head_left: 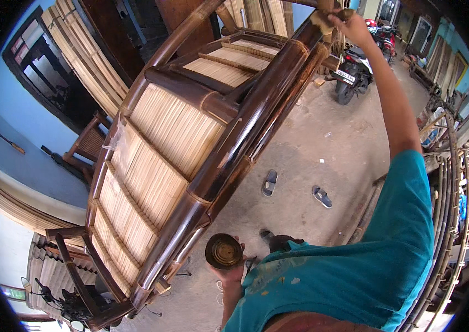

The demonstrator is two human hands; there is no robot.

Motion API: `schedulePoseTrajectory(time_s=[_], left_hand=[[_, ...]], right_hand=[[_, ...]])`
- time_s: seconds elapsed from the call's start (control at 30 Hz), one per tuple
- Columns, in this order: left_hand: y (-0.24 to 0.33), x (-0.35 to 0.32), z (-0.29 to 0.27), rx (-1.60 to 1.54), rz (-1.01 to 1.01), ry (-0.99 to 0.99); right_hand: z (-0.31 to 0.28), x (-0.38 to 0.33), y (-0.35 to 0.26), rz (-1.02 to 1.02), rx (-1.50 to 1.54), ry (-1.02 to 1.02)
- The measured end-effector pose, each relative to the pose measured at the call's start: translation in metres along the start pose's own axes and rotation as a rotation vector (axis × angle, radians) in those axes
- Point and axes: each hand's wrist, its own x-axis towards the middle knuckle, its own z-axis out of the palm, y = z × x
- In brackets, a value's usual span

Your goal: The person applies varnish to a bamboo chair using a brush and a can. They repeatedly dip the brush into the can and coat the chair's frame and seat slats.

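Observation:
My left hand [231, 272] is closed around a small round tin [224, 250], held level in front of my body. Its inside is dark and brown-stained, with what looks like a little brown liquid at the bottom. Far up and to the right, my right arm is stretched out. Its hand [351, 26] pinches a tan piece of sponge [320, 22] against the far end of a large bamboo frame [229, 144]. The thick poles of this frame are glossy dark brown, and pale split-bamboo panels [176, 122] fill it, crossed by thin strips.
Two sandals [269, 183] lie on the concrete floor [301, 149]. Beyond stands a parked motorcycle [350, 74]. Bamboo poles [446, 221] line the right side. Bamboo slats [82, 50] lean by the blue wall at left, near a chair [87, 144]. Another motorbike [60, 299] is at lower left.

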Motion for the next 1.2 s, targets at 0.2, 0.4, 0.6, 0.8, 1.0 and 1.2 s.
schedulePoseTrajectory(time_s=[0.2,0.4,0.6,0.8,1.0,1.2], left_hand=[[-0.010,-0.004,0.010,-0.005,0.052,-0.006],[-0.009,-0.002,0.014,0.000,0.031,-0.051],[-0.006,-0.021,-0.004,0.023,0.158,-0.003],[0.007,-0.056,-0.060,0.029,0.248,0.025],[0.018,-0.084,-0.032,-0.005,0.218,-0.040],[0.036,-0.101,-0.027,0.002,0.180,-0.105]], right_hand=[[0.025,-0.004,-0.052,0.244,0.183,-0.017],[-0.020,-0.053,-0.129,0.205,0.444,0.096],[-0.055,-0.184,-0.401,-0.036,1.223,-0.136],[-0.064,-0.198,-0.405,0.325,1.231,-0.142],[-0.070,-0.295,-0.509,-0.193,1.296,-0.227],[-0.067,-0.224,-0.421,0.420,1.276,-0.228]])
